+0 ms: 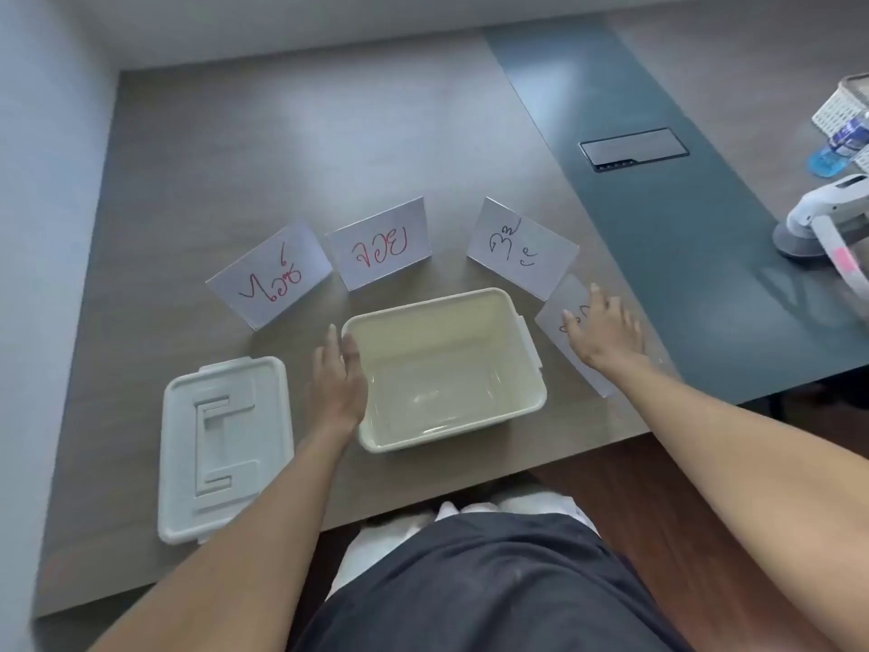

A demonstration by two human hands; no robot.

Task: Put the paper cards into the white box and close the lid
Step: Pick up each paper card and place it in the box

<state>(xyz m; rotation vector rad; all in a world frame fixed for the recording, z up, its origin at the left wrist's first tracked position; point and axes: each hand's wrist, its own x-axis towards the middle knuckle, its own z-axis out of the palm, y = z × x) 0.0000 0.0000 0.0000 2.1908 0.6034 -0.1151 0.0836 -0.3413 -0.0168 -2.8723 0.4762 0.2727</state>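
Resting against the left wall of the open cream-white plastic box (446, 369), the left hand (338, 378) is flat w/ fingers straight, thumb at the rim near the box's 10 o'clock corner; it grips nothing. Box sits at table centre, nothing inside, interior glossy.

Right hand (606, 334) lies palm-down, fingers spread, on a white paper card w/ red writing (571, 331) at approx 3 o'clock from the box, just beside its right wall. Hand covers most of that card; writing only partly seen. No closed grasp visible, fingers look splayed on the paper.

Three more cards fan out beyond the box on the grey-brown wood-look table (188, 157):
- white card w/ red marks, tilted (270, 275), at 10 o'clock.
- white card w/ red script, nearly square-on (380, 242), at 12 o'clock, just beside the first.
- white card w/ dark green script, tilted (522, 249), at 1–2 o'clock, its lower corner near the right hand's card.

White rectangular plastic lid w/ recessed handle shape (225, 447) lies flat at 9 o'clock from the box, apart from it, beyond the left forearm.

Dark blue-grey table strip runs diagonally at right w/ a black rectangular cable hatch (634, 149). Far right edge: white lattice basket (844, 105), clear blue-tinted plastic bottle (841, 143), white and grey device on a round base (827, 218), partly cut off.
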